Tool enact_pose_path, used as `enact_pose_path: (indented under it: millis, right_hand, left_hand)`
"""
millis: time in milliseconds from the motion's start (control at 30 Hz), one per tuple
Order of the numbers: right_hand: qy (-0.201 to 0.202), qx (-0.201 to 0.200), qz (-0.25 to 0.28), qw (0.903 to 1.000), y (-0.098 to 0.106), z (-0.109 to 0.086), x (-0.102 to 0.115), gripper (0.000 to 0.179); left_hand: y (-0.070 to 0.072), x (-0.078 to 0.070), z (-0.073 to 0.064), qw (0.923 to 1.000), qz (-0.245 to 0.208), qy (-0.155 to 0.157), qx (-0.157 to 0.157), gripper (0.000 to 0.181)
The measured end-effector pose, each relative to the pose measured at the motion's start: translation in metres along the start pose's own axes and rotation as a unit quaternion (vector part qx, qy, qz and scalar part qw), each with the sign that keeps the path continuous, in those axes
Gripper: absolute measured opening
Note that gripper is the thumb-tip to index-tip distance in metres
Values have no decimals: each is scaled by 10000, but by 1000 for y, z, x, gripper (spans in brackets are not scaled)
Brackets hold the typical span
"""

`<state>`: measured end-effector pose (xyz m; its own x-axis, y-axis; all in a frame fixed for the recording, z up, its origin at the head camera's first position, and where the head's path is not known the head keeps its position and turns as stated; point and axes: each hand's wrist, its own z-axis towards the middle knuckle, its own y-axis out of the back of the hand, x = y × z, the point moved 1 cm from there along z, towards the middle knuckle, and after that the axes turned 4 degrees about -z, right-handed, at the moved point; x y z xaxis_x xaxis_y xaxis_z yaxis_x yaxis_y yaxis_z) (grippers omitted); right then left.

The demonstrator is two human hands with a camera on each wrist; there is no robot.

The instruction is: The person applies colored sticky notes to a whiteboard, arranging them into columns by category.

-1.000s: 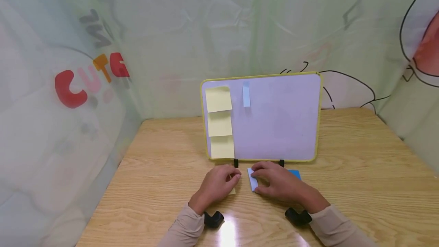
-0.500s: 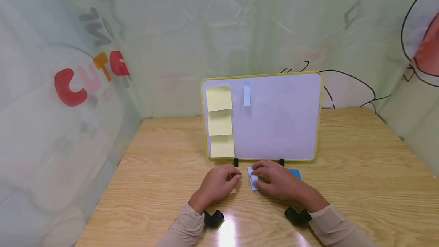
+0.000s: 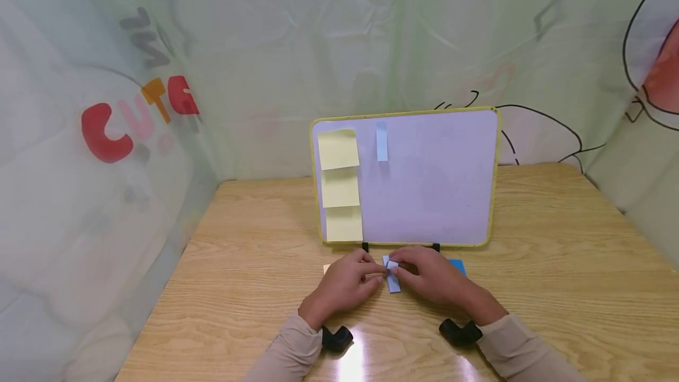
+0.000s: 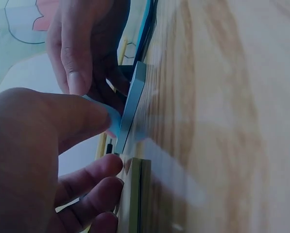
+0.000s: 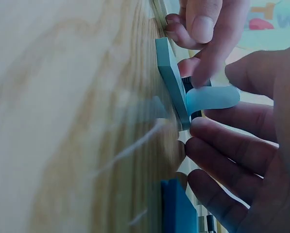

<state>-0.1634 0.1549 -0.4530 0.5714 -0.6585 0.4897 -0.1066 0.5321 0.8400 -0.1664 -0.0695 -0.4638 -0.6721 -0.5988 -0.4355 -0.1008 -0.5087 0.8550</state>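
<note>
A narrow light-blue sticky note pad (image 3: 394, 286) lies on the table between the hands. Its top sheet (image 5: 215, 98) is lifted and curls away from the pad. My right hand (image 3: 432, 276) pinches this sticky note near its raised end, between thumb and forefinger. From the other side my left hand (image 3: 346, 282) reaches in, a straight finger at the sheet and pad; whether it presses the pad or only the sheet is hard to tell. Under the left hand sits a pale yellow pad (image 4: 130, 194), mostly hidden in the head view. Beside the right hand lies a darker blue pad (image 3: 458, 266).
A whiteboard (image 3: 435, 193) with a yellow frame stands upright behind the hands on black feet. Three yellow notes (image 3: 340, 188) run down its left side, and one light-blue strip (image 3: 382, 142) hangs near the top. Wooden table (image 3: 254, 240) extends around; printed curtains enclose it.
My left hand has moved right, off the yellow pad to the light-blue pad, uncovering a yellow corner. The right fingers have lifted the light-blue top sheet.
</note>
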Motion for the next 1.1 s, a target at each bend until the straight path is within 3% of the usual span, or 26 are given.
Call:
enact_pose_path:
  millis: [300, 467, 700, 867, 1100]
  right_hand:
    - [48, 51, -50, 10000, 2, -1, 1, 34]
    - [-36, -139, 106, 9998, 3, 0, 1, 19]
    - [-128, -403, 203, 9989, 1, 1, 1, 17]
    - [-271, -511, 250, 9980, -1, 2, 0, 15]
    - [-551, -757, 326, 9951, -5, 2, 0, 10]
  left_hand:
    - [0, -3, 1, 9996, 263, -87, -7, 34]
    - [1, -6, 0, 9981, 535, -289, -11, 29]
    - [3, -19, -4, 9936, 884, -679, 174, 25]
    - [3, -25, -4, 9918, 1016, -694, 347, 26]
    - [1, -25, -5, 9894, 1153, -830, 286, 27]
